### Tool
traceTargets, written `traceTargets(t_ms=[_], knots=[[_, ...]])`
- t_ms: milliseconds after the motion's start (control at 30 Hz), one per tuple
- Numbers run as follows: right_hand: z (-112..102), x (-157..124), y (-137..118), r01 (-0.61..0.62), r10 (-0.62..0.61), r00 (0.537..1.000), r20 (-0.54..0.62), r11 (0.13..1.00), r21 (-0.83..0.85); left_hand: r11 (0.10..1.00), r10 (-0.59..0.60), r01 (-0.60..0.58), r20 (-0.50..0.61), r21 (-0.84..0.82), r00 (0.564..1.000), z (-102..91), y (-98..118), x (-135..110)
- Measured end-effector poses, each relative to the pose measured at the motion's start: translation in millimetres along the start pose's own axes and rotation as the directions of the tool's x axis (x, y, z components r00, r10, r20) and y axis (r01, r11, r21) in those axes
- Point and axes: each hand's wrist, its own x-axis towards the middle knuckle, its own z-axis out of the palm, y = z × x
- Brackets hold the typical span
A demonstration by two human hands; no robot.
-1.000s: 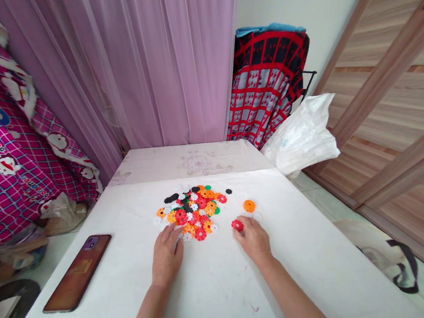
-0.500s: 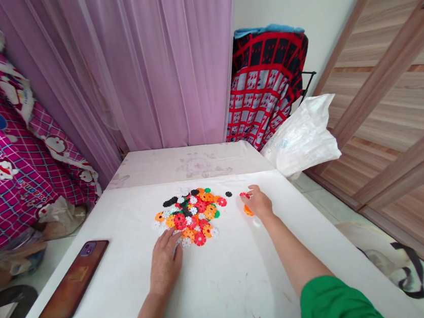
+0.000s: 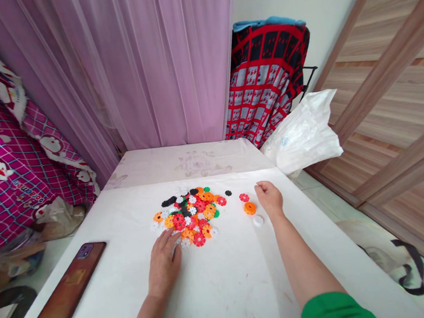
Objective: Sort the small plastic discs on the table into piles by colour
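A mixed pile of flower-shaped plastic discs (image 3: 198, 209) in red, orange, white, black and green lies on the white-covered table. My left hand (image 3: 164, 259) rests at the pile's near left edge, fingers stretched and slightly apart, the fingertips by the discs. To the right of the pile, a black disc (image 3: 228, 193), a red disc (image 3: 244, 197), an orange stack of discs (image 3: 250, 208) and a white disc or stack (image 3: 258, 220) lie separately. My right hand (image 3: 269, 199) is just right of these, its fingers curled closed; no disc shows in it.
A brown smartphone (image 3: 71, 285) lies on the table (image 3: 212, 297) at the left. Beyond the right edge stands a white plastic bag (image 3: 303, 133). A purple curtain (image 3: 170, 61) hangs behind the table, and wooden doors (image 3: 397, 107) are at the right.
My right hand has moved right, away from the red disc, which now lies uncovered on the table with the orange stack. My left hand stays almost in place.
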Motion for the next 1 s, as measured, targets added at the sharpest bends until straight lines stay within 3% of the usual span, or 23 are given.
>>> traceTargets(t_ms=[100,267,333,467,700,833,1000], knots=[[-0.5,-23.5,0.1,0.065,-0.06,0.997,-0.046,0.99,0.126,1.0,-0.002,0.002,0.008,0.001,1.0,-0.4,0.3,0.4],[32.9,-72.8,-15.5,0.287,-0.289,0.943,0.162,0.957,0.042,1.0,-0.003,0.003,0.004,0.004,1.0,0.3,-1.8,0.0],[48.0,-82.6,-25.3,0.333,-0.32,0.923,0.212,0.943,-0.023,1.0,0.005,-0.005,0.003,0.008,1.0,0.7,-2.4,-0.3],[63.7,-83.1,-43.4,0.282,-0.222,0.932,0.287,0.941,-0.186,1.0,0.015,-0.015,-0.009,0.009,1.0,1.1,-2.4,-0.5],[64.9,-72.4,-58.5,0.24,-0.112,0.928,0.355,0.909,-0.34,1.0,0.006,-0.006,-0.004,-0.018,1.0,2.1,-2.4,-0.8],[68.1,-74.1,-58.2,0.237,-0.119,0.935,0.333,0.91,-0.341,1.0,0.008,-0.008,-0.009,-0.004,1.0,2.0,-2.2,-1.0],[62.6,-68.8,-52.8,0.201,-0.135,0.951,0.278,0.954,-0.223,1.0,0.008,-0.008,-0.004,0.003,1.0,1.1,-1.4,-0.9]])
